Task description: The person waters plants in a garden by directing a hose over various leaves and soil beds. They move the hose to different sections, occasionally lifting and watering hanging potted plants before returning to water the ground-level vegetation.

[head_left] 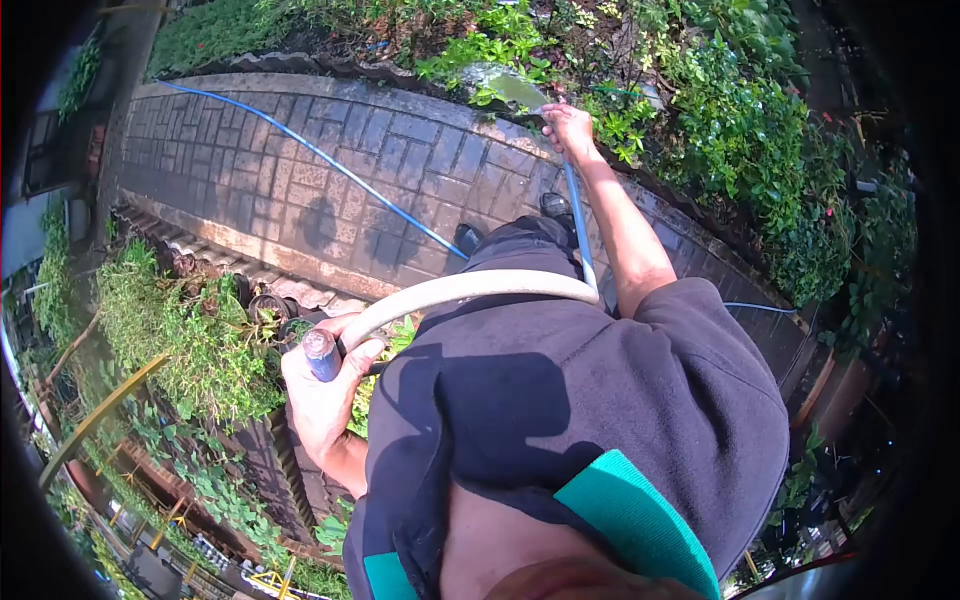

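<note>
My right hand [568,130] reaches out over the border of the plant bed, its fingers closed around the end of a blue hose [575,205]. A fan of water [515,90] sprays from there onto the leaves. At my left side, my left hand [325,385] is wrapped around a thick pale curved length of hose [470,287] that crosses in front of my torso and meets the blue length near my right forearm. A short blue-purple cylinder with a brownish end [321,352] also sticks up from the left hand; what it belongs to is hidden.
Wet brick paving [340,165] lies ahead, with another blue hose stretch [320,155] across it. Raised edging [420,105] borders the far bed. Green shrubs [740,140] stand at right, more plants [190,340] at left. My shoes [467,238] are on the path.
</note>
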`<state>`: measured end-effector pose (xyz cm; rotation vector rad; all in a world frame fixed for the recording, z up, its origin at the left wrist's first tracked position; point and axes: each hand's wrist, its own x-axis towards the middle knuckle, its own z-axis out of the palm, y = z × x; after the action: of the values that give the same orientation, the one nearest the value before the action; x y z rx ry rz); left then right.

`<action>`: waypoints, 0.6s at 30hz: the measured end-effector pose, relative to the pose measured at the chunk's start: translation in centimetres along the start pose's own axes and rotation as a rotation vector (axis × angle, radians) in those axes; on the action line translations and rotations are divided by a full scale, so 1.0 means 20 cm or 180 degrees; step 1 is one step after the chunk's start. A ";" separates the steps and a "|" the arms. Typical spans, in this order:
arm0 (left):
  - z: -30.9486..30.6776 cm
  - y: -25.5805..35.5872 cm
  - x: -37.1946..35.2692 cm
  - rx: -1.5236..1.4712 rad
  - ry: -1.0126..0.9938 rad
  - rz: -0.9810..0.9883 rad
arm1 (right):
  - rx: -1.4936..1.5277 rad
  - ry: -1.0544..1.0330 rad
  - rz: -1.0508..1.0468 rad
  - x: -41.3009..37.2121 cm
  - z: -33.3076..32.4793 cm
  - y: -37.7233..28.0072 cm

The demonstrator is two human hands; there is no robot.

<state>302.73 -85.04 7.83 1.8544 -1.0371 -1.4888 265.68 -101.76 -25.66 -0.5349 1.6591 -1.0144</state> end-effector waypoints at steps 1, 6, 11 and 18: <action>0.00 0.01 0.01 -0.0008 -0.0016 0.0047 | 0.0028 -0.0010 0.0001 0.00 0.01 0.00; -0.02 -0.01 0.03 -0.0023 0.0025 0.0223 | 0.0000 -0.0100 0.0000 -0.05 0.06 -0.11; -0.03 -0.02 0.02 -0.0146 0.0083 0.0235 | 0.0006 -0.0109 0.0010 -0.05 0.07 -0.16; -0.03 -0.03 -0.02 -0.0282 0.0113 0.0296 | 0.0057 -0.0036 -0.0056 -0.03 0.04 -0.17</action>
<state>303.33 -84.47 7.65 1.7414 -1.0104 -1.4200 266.15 -103.38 -22.59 -0.5434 1.6366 -1.0364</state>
